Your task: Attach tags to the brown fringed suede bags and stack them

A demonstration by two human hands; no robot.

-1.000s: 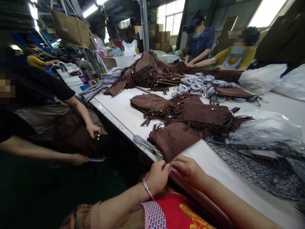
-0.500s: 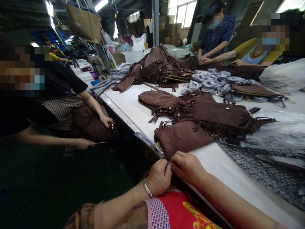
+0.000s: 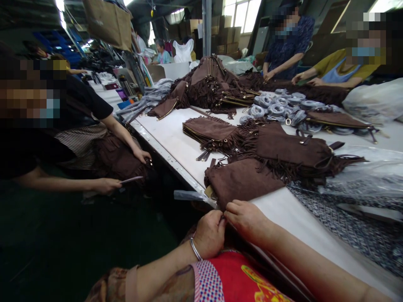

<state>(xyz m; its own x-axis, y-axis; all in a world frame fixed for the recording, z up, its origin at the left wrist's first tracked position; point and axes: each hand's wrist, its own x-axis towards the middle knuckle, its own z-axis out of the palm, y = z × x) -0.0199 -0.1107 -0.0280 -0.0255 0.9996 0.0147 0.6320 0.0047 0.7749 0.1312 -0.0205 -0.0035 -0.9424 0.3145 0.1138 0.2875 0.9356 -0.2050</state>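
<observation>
My left hand (image 3: 210, 235), with a silver bangle on the wrist, and my right hand (image 3: 248, 220) meet at the near edge of the white table (image 3: 292, 218). Their fingertips pinch together on a small dark piece, mostly hidden between the fingers. Just beyond them lies a brown suede fringed bag (image 3: 242, 180), its corner at my fingertips. More brown fringed bags (image 3: 291, 151) lie behind it.
A person in black sits at left holding a brown bag (image 3: 118, 161) and a thin tool. Two people work at the far right. A pile of brown bags (image 3: 208, 86), grey coiled straps (image 3: 277, 105), plastic bags (image 3: 371, 100) and patterned fabric (image 3: 355, 226) crowd the table.
My fingertips have closed tighter together on the small piece. The person at left has shifted the hand with the thin tool slightly.
</observation>
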